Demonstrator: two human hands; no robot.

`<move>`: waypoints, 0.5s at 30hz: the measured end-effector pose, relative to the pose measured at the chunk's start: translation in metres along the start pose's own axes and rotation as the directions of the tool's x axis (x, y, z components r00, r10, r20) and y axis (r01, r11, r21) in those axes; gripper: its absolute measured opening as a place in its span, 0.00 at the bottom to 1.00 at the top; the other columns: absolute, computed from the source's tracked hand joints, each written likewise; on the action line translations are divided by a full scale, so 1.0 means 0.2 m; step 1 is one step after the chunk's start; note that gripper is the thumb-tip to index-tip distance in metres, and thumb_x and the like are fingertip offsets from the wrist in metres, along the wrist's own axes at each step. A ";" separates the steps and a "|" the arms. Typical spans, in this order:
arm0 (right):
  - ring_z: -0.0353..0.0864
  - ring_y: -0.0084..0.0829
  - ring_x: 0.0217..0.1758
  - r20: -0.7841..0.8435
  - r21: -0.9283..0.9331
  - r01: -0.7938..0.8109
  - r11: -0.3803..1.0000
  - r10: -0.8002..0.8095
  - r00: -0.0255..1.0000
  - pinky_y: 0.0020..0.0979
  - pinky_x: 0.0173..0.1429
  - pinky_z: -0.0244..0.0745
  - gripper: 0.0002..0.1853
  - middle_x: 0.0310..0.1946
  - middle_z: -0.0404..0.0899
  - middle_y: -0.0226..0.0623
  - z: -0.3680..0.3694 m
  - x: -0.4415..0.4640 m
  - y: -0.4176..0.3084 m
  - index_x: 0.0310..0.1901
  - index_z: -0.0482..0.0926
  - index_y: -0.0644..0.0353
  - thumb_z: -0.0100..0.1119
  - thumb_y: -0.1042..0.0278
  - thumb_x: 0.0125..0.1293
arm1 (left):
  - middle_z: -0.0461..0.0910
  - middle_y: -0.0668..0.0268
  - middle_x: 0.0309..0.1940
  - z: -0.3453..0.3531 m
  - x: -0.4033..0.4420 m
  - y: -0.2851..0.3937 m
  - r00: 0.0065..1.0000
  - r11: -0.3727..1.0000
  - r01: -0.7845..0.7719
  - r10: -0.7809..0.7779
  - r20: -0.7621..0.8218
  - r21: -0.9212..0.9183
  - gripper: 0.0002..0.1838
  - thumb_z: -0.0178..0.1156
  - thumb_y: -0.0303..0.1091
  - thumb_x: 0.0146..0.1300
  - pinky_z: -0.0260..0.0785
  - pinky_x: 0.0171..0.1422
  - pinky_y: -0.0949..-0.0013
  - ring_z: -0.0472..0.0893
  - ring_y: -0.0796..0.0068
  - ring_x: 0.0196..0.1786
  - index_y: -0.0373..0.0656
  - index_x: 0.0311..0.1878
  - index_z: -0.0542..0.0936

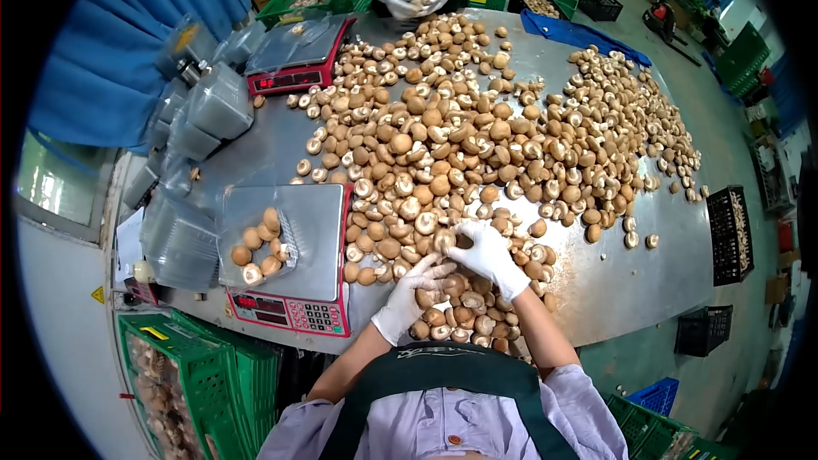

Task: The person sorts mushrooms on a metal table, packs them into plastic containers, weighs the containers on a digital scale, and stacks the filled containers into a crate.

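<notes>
A large heap of brown shiitake mushrooms (477, 132) spreads over the metal table in the head view. My left hand (407, 302), in a white glove, lies at the near edge of the heap with its fingers stretched out against mushrooms. Just right of it, my right hand (492, 261), also gloved, has its fingertips closed around a mushroom (445, 241); its palm side is hidden. To the left, a clear plastic tray (288, 262) with several mushrooms in it rests on a red-framed weighing scale (328, 243).
A second scale (290, 77) stands at the far left, near stacked clear trays (220, 102). Across the table (673, 277), a co-worker's gloved hands (417, 2) hold mushrooms. Green crates (204, 375) stand at lower left, a black crate (729, 234) at right.
</notes>
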State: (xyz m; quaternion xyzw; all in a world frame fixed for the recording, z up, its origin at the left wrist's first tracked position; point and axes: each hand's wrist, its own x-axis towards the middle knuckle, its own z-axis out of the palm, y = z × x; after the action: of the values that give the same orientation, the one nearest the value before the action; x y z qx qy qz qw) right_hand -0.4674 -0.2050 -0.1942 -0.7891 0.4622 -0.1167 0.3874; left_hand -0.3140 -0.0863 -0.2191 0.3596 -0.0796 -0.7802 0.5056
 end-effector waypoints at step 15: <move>0.81 0.42 0.34 -0.513 -0.538 -0.268 0.800 -0.058 0.857 0.39 0.38 0.78 0.25 0.31 0.80 0.46 -0.12 0.45 0.58 0.51 0.75 0.56 0.66 0.57 0.52 | 0.79 0.65 0.45 0.00 0.02 0.00 0.997 0.997 -0.006 0.000 -0.082 -0.073 0.24 0.53 0.52 0.68 0.74 0.49 0.72 0.80 0.75 0.46 0.42 0.56 0.74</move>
State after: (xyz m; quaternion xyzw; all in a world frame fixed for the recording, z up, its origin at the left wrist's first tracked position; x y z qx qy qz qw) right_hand -0.5048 -0.3224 -0.2765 -0.7830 0.6045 -0.1466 -0.0066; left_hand -0.3152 -0.0901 -0.2207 0.3726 -0.0309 -0.7664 0.5224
